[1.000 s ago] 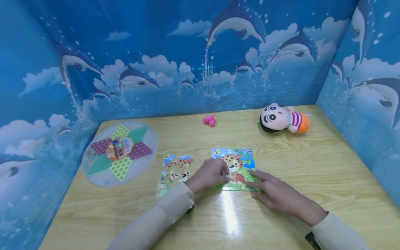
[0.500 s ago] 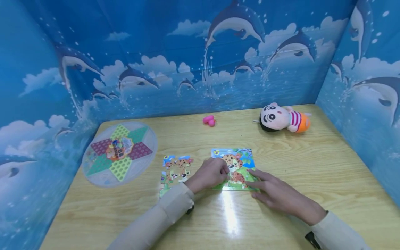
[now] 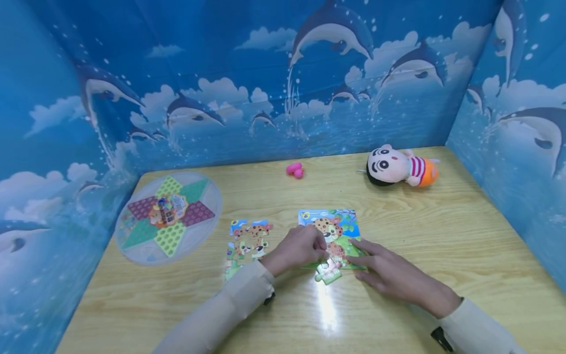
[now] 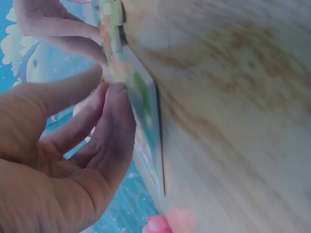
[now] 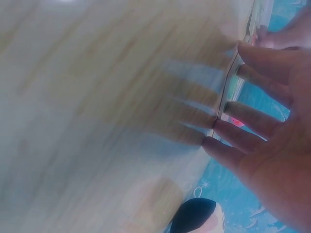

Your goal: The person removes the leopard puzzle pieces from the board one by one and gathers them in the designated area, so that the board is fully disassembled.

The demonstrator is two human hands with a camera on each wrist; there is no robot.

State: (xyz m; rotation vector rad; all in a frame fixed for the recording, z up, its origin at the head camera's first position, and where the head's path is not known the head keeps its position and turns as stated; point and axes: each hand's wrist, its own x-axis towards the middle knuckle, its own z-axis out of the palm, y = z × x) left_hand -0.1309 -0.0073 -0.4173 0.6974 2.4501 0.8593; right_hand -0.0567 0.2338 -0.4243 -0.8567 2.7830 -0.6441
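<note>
In the head view, a jigsaw puzzle with a spotted leopard cub lies on the table before both hands. My left hand is over its left part, fingers curled and thumb brought to the fingertips. A green puzzle piece sticks out past the puzzle's near edge, its upper end at the left fingertips, which seem to pinch it. In the left wrist view, the left hand partly hides the board. The right hand rests fairly straight fingers on the board's right side; in the right wrist view the right hand's fingertips touch its edge.
Left of the hands lies a second, partly filled leopard puzzle, partly behind the left forearm. A round star-patterned game board is farther left. A small pink toy and a plush doll lie near the dolphin-printed backdrop.
The green puzzle piece has come into sight below the left fingertips, out over the puzzle's near edge. The left hand has shifted very slightly; the right hand has stayed in place.
</note>
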